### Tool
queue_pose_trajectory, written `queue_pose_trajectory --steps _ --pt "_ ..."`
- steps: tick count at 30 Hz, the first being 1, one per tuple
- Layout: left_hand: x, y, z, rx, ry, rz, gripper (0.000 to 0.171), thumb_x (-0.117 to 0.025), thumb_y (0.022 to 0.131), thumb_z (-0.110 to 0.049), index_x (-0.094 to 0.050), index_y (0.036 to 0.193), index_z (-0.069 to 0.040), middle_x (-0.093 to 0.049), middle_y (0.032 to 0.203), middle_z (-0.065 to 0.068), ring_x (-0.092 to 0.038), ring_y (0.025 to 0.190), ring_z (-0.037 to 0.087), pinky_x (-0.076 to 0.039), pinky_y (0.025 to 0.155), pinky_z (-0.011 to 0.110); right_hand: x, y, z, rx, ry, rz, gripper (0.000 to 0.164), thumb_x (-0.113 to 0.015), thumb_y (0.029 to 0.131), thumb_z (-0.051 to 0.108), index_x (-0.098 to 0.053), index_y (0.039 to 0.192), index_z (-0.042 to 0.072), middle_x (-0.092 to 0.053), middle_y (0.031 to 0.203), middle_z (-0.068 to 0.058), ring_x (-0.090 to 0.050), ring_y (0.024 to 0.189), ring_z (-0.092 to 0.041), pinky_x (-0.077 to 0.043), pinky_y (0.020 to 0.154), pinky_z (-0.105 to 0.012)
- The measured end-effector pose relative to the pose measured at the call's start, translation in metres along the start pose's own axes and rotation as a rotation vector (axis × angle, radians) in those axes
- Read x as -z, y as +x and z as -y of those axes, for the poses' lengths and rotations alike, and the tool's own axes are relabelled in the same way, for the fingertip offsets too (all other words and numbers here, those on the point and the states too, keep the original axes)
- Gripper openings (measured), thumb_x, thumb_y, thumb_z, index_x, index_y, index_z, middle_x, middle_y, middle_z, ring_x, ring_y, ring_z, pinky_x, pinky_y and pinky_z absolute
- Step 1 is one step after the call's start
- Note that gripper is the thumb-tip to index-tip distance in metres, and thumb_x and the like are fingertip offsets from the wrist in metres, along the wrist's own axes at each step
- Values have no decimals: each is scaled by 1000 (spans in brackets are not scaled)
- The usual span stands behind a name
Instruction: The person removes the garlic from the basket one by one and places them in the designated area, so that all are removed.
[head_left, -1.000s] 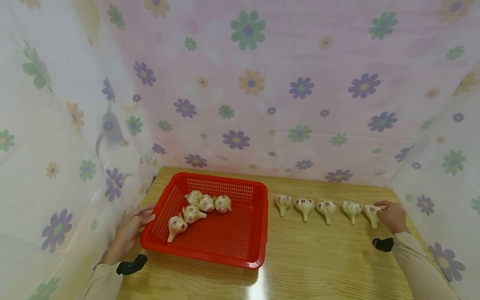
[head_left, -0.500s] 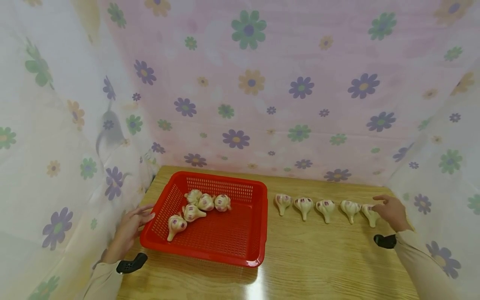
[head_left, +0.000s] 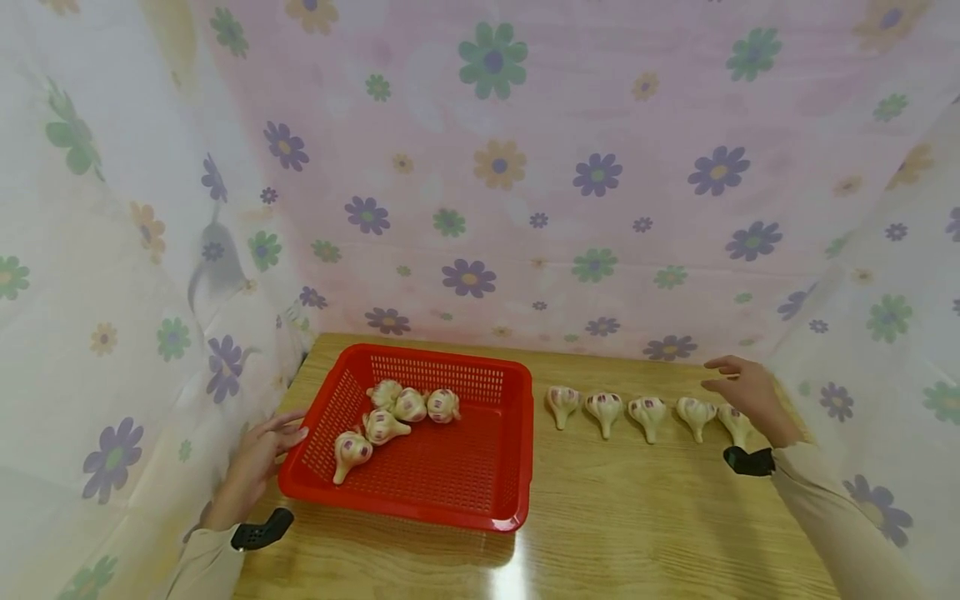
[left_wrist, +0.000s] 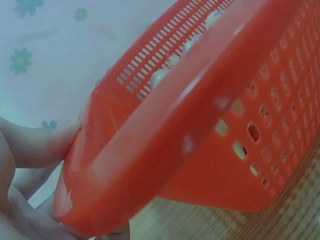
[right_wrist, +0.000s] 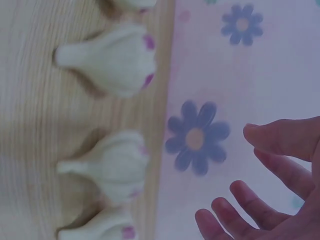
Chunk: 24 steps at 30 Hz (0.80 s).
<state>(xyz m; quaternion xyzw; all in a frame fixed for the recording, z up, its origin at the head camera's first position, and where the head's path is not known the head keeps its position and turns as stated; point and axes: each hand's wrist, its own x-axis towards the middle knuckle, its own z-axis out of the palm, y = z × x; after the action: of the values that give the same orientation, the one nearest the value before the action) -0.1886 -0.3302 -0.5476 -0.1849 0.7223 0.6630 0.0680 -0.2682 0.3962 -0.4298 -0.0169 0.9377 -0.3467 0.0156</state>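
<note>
Flowered sheeting [head_left: 540, 125] backs the wood-grain table [head_left: 615, 517]. The left hand [head_left: 258, 454] grips the red plastic basket [head_left: 397, 507], five garlic bulbs [head_left: 411, 405] inside; right of it, the right hand [head_left: 750, 396], fingers spread, hovers near five lined-up bulbs [head_left: 647, 412].

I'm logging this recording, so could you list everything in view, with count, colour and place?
Red basket: one, red, on the table's left side
Garlic bulbs: five, off-white with purple patches, inside the basket
Row of garlic bulbs: five, same colours, on the table right of the basket
Table: one, light wood-coloured, under everything
Flowered cloth: pink and white, behind and both sides
Wrist devices: two, black, one per wrist
Sleeves: two, beige, on both arms
Left hand: one, bare, gripping the basket's left rim
Right hand: one, bare, above the row's right end, holding nothing
</note>
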Motion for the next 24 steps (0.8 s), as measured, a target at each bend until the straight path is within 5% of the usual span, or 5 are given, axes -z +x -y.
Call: queue_pose_trajectory --steps 7,15,24 --pt "0 -2 -3 5 -34 2 58 -67 86 -29 -46 138 -16 -49 126 10 -61 98 19 -53 82 37 -9 -1 43 66 28 81 50 -56 96 26 -45 130 -9 -38 129 -39 -40 115 -54 -43 84 -59" --pt "-1 -3 -4 -10 -22 0 57 -66 88 -30 -46 139 -14 -51 126 12 -61 100 21 -52 83 38 -21 -4 74 132 86 124 49 -59 95 25 -48 130 -7 -44 130 -32 -44 116 -49 -44 89 -56" --pt "-8 -27 -28 -55 -10 37 58 -66 87 -29 -47 138 -8 -56 114 7 -62 94 19 -54 78 36 -41 -8 109 196 170 186 45 -61 94 25 -51 128 -2 -46 129 -26 -45 116 -45 -45 88 -55"
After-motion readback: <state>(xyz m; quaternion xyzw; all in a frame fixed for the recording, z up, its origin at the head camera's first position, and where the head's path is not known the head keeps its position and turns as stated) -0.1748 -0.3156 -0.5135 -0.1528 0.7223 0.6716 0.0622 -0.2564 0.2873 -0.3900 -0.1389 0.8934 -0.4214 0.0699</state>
